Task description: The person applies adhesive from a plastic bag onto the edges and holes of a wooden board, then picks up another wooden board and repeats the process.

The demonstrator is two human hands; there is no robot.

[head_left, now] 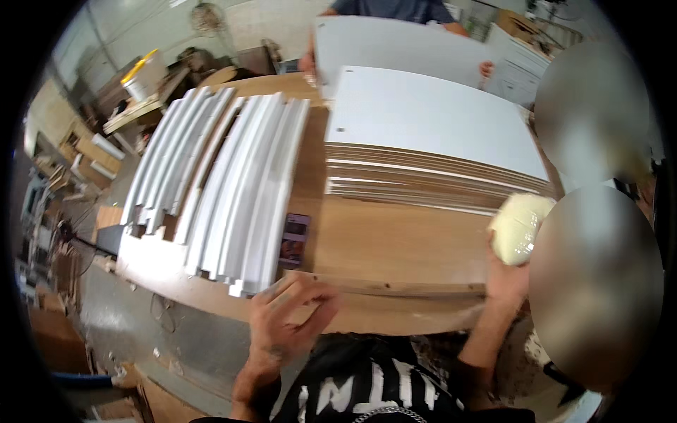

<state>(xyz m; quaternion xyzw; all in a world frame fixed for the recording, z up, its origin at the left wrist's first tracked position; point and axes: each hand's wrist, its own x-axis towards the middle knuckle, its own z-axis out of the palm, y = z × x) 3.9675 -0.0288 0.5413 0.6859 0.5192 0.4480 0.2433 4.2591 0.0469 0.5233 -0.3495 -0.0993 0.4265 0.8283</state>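
Note:
My right hand point(506, 278) grips a rounded, pale-yellow bundle with a glossy clear wrap point(520, 227) from below, over the right end of the wooden table point(402, 243). My left hand point(293, 314) hovers at the table's near edge with fingers loosely curved, thumb apart, and nothing visible in it. It is closest to the ends of long white strips point(240, 190) laid in rows. A phone point(294, 240) lies beside the strips. Further back is a stack of white panels with brown edges point(437, 120).
Across the table, a person's hands point(308, 62) hold a large white board point(402, 53) upright behind the stack. Blurred shapes point(596, 282) cover the right side. A white bucket with a yellow rim point(141, 74) stands on a bench at the far left.

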